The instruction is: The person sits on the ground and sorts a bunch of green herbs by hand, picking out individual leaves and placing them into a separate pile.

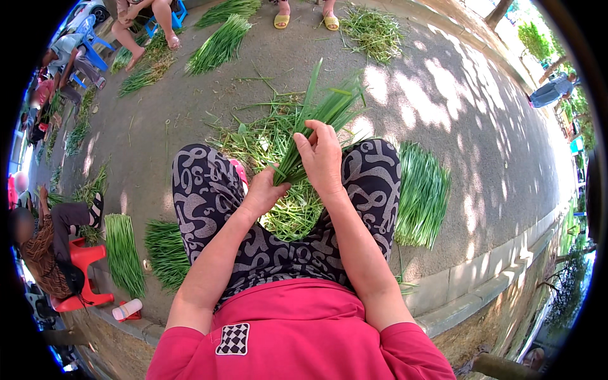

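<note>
A bunch of long green chives point(332, 104) slants up and away between my knees. My left hand point(263, 193) is closed round its lower end. Higher up, my right hand point(323, 158) is curled against the same bunch, thumb and fingers on the leaves. Beneath both hands, loose leaves and pale yellowish scraps form a pile point(291, 215) on the ground. Beside my right knee lies a neat stack of chives point(423, 196). Another green stack point(166, 253) rests by my left thigh, partly hidden by my leg.
Further left are a chive stack point(123, 253), a white cup point(127, 309) and a person on a red stool point(88, 256). Ahead lie a chive bundle point(220, 45), a scrap heap point(373, 33) and feet in yellow sandals point(282, 21). A kerb point(468, 301) runs along the right.
</note>
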